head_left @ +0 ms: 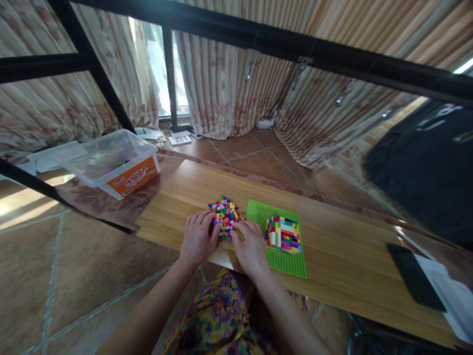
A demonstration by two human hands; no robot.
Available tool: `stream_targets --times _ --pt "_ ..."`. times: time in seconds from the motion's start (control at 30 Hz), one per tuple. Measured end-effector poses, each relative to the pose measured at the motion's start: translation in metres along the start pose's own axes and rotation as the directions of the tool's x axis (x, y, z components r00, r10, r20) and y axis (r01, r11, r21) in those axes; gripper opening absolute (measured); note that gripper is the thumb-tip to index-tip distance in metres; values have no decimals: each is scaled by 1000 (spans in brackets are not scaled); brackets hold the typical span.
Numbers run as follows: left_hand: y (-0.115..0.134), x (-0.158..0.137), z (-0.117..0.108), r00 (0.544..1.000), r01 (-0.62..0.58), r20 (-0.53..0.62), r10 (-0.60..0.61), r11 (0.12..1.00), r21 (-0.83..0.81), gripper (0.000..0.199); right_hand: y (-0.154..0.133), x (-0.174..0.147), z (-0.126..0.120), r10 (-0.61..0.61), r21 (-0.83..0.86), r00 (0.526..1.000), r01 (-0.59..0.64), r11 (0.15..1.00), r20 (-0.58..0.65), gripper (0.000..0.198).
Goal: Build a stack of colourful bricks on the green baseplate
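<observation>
Evidently, wood-grain worktop [343, 251] bore green studded baseplate [284, 262] | left hand [198, 234], right hand [251, 245]: each grip loosely curled, whether holding bricks could not be told | multicoloured brick block [284, 235] stood on baseplate | loose toy bricks [226, 215] lay between hands, beside baseplate

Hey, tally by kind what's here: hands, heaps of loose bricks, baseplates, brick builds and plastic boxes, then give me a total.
Hands: 2 (left hand, right hand)
Heap of loose bricks: 1 (single bricks too small and jumbled to count)
Green baseplate: 1
Brick build: 1
Plastic box: 1
Total: 6
</observation>
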State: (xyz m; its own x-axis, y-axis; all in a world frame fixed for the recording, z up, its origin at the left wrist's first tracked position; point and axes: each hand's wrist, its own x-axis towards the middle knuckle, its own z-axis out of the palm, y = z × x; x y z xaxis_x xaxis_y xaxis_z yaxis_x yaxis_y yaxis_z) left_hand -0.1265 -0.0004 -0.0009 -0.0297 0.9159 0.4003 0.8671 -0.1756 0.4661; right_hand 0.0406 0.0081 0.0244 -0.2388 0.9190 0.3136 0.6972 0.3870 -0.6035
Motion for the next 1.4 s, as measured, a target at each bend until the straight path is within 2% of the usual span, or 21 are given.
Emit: stream_targets --times 0.13,0.3,0.4,0.5,0.63,0.77,0.87,1.03,1.13,1.4 --pt "0 0 1 1000 -3 8 3 1000 2 31 3 7 19 -9 -28 999 10 1000 50 21" --pt "0 0 0 1000 4 7 -4 1000 5 31 0 12 15 15 -6 998 -15 1000 53 20" --pt "1 0 0 1000 3 5 -3 1000 1 31 -5 9 1 66 119 997 -69 990 30 19" --pt "0 0 -1 1000 2 11 -2 1000 2 31 -6 3 -21 169 265 986 -162 950 -1 21" --pt "-2 0 0 1000 -10 3 10 1000 13 31 10 -8 -54 286 311 951 -239 920 -114 25" --pt "-4 1 1 999 -29 -14 29 999 19 30 44 -17 -84 373 267 879 -298 917 -298 30" --pt "-5 2 2 999 -33 -15 34 999 29 31 69 -20 -100 365 157 850 -330 931 -379 32" --pt "-6 3 3 999 -43 -26 44 998 34 30 91 -18 -105 311 16 873 -329 944 -377 33" --pt "-6 3 3 998 -49 -33 50 998 25 29 93 -14 -101 301 -9 892 -323 946 -337 34" --pt "-5 3 1 998 -54 -37 55 998 31 29 98 -8 -97 276 -90 904 -320 943 -326 32"
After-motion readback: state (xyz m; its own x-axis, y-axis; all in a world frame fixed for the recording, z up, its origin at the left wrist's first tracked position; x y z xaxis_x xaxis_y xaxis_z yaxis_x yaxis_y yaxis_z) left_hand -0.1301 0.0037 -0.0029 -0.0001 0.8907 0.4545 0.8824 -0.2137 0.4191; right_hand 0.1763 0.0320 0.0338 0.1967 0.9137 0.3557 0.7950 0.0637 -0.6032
